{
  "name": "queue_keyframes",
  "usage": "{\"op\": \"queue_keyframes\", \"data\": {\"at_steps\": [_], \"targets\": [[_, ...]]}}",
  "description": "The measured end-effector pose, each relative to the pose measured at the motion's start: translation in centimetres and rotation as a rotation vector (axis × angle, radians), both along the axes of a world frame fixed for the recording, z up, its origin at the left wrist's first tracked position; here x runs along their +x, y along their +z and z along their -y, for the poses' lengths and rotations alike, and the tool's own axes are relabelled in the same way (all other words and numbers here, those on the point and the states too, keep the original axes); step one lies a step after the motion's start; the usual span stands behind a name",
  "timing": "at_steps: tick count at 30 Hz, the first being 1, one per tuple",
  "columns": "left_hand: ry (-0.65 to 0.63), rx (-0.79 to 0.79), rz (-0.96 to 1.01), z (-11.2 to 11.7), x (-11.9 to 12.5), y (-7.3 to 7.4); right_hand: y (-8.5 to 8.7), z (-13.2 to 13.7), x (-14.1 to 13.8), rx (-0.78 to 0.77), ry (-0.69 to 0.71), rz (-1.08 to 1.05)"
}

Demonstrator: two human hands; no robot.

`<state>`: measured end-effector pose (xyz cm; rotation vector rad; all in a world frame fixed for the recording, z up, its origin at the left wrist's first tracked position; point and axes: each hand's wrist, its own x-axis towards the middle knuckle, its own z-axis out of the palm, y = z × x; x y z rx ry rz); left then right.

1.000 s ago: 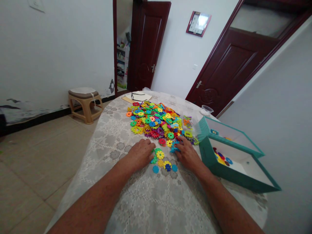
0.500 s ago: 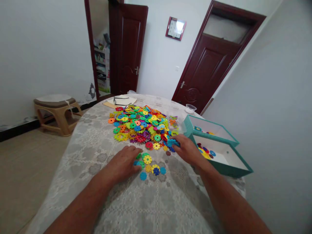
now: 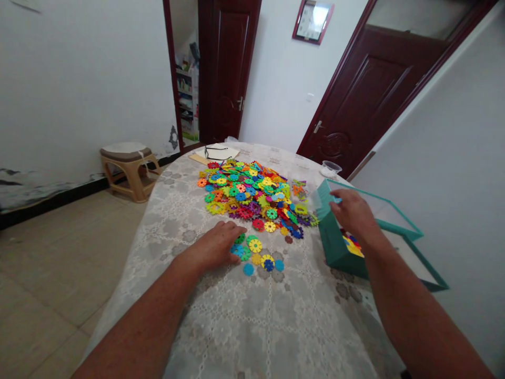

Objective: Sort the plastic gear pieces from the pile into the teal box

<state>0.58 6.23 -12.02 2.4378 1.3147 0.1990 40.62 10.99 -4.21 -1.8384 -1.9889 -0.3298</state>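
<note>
My right hand [image 3: 352, 210] pinches a blue plastic flower disc [image 3: 336, 199] above the near corner of the green boxes; much of the disc is hidden by the fingers. My left hand [image 3: 218, 243] rests on the tablecloth, thumb and fingers apart, at the left edge of a small group of discs. Blue and green discs lie between its thumb and fingertips. In that group are a yellow disc [image 3: 255, 245], a dark blue disc [image 3: 269, 265] and a light blue disc [image 3: 248, 269]. Beyond is a large heap of mixed flower discs [image 3: 252, 192].
The green box [image 3: 343, 256] at the right holds several discs, and another green box part [image 3: 398, 209] sits behind it. Glasses [image 3: 216, 153] lie on papers at the back left. A clear plastic tub [image 3: 330, 168] stands at the back right. A stool [image 3: 130, 171] is on the floor.
My right hand has carried the blue disc from the heap's right edge up and right to the green boxes. My left hand stays by the small group. The view has shifted.
</note>
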Motion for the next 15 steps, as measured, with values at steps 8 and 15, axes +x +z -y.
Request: {"op": "queue_keyframes", "data": {"at_steps": [8,15], "targets": [[0.055,-0.046,-0.005,0.0,0.3,-0.5,-5.7,7.5,-10.6,-0.680,0.573,-0.090],[0.061,-0.041,-0.022,0.2,0.6,-0.3,-6.5,6.8,-10.4,-0.736,0.583,-0.101]]}}
